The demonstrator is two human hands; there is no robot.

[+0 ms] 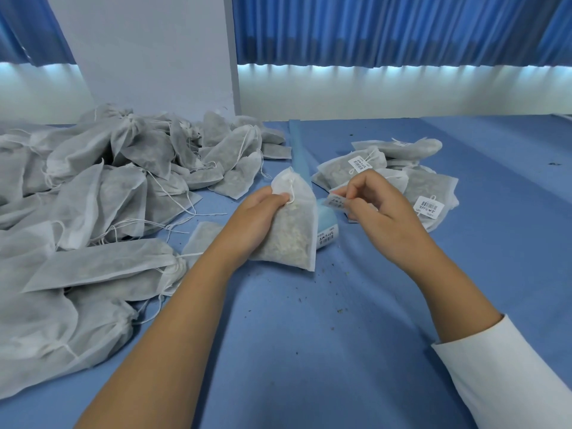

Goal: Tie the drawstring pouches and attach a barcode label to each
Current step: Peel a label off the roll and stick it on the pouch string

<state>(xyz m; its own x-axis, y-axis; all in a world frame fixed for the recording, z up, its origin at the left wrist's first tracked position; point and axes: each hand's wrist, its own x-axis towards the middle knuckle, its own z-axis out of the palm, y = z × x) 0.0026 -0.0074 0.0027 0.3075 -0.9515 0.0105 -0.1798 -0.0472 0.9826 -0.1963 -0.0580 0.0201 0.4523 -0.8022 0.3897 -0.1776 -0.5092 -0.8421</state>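
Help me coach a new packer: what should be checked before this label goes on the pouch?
1. Left hand grips the pouch: ok.
2. Right hand pinches a barcode label: ok.
3. Drawstring knotted: cannot tell.
4. Barcode label fully off the label roll: cannot tell.
5. Labelled pouches lie apart from the unlabelled pile: ok.

A single wide-angle head view looks forward and down, close over the blue table. The left hand and right hand sit near frame centre, and curtains cross the top.
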